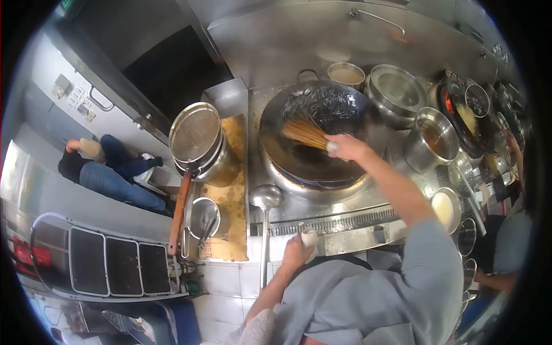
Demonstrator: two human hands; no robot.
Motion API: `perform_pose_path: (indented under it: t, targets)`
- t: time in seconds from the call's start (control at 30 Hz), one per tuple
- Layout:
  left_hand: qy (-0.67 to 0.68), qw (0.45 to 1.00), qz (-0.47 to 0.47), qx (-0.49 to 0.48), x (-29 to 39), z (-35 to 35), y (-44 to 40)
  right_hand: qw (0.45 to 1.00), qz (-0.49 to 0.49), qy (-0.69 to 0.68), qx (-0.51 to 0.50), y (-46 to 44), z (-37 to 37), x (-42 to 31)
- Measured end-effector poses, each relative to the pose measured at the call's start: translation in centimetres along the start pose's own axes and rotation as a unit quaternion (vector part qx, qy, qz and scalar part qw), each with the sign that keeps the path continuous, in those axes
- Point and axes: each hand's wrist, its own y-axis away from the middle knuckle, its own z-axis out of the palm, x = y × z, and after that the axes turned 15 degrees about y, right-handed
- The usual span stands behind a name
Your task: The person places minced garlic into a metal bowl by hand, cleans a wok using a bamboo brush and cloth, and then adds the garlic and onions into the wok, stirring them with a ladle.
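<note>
My right hand is closed round the bound end of a bamboo brush, whose bristles fan out to the left inside a large dark wok. Glossy liquid shows in the wok's upper part. Near the front edge of the stove, my left hand is wrapped round a bunched white cloth. Just left of that hand, a metal ladle lies with its bowl up on the stove and its handle pointing toward me.
A strainer rests on a pot at the left, above a small metal container with utensils. Right of the wok stand a lidded pot and a pot of brown liquid. Other people are at the far left and right edges.
</note>
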Motion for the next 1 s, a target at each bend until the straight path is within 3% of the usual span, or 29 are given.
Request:
perform_pose_path:
  t: [0.07, 0.13, 0.17, 0.23, 0.3, 0.33, 0.43, 0.5, 0.6, 0.63, 0.7, 0.77, 0.83, 0.9, 1.0]
  targets:
    - [0.124, 0.992, -0.004, -0.022, 2.1, -1.5, 0.4, 0.999, -0.001, 0.014, -0.036, -0.8, -0.9, 3.9]
    - [0.362, 0.928, -0.085, -0.03, 0.7, -1.5, 1.2, 0.998, 0.038, -0.028, -0.035, -2.4, -3.2, 3.2]
    - [0.473, 0.872, -0.122, -0.035, 0.0, -1.1, 1.1, 0.994, 0.059, -0.08, -0.037, -3.5, -3.0, 2.5]
    - [0.674, 0.72, -0.155, -0.049, -1.2, -0.8, 0.6, 0.986, 0.039, -0.15, 0.063, -5.8, 2.1, 1.9]
    - [0.794, 0.578, -0.176, -0.073, 0.2, -1.8, -0.3, 0.984, 0.055, -0.169, -0.004, -1.6, 0.5, -2.5]
    - [0.814, 0.564, -0.124, -0.056, 3.3, -1.9, -0.6, 0.987, 0.026, -0.148, -0.054, 0.2, 0.1, -2.4]
    - [0.812, 0.564, -0.122, -0.089, 4.9, -2.8, -2.5, 0.966, -0.078, -0.112, -0.222, 6.4, -5.8, 0.2]
    - [0.774, 0.611, -0.122, -0.11, 5.6, -3.1, -4.0, 0.956, -0.08, -0.009, -0.283, 8.8, -9.7, 4.4]
    - [0.711, 0.67, -0.16, -0.141, 8.2, -3.3, -6.5, 0.943, -0.057, 0.265, -0.192, 8.9, -14.3, 9.1]
    - [0.73, 0.648, -0.161, -0.143, 9.5, -3.3, -7.2, 0.927, -0.062, 0.341, -0.143, 7.7, -14.5, 10.6]
    - [0.767, 0.602, -0.163, -0.151, 12.3, -3.0, -8.3, 0.945, 0.036, 0.325, -0.02, 4.6, -13.6, 10.4]
    - [0.738, 0.634, -0.182, -0.142, 14.5, -3.0, -8.7, 0.946, 0.027, 0.322, 0.0, 0.1, -9.5, 8.8]
    - [0.706, 0.669, -0.193, -0.133, 15.5, -2.9, -9.2, 0.977, 0.04, 0.184, 0.104, -2.2, -3.7, 5.2]
    - [0.668, 0.708, -0.201, -0.115, 15.4, -2.6, -9.6, 0.995, 0.04, -0.017, 0.09, -3.6, 0.5, 1.2]
    - [0.666, 0.714, -0.194, -0.1, 14.4, -2.2, -10.5, 0.995, 0.036, -0.087, 0.033, -1.3, 1.5, -3.0]
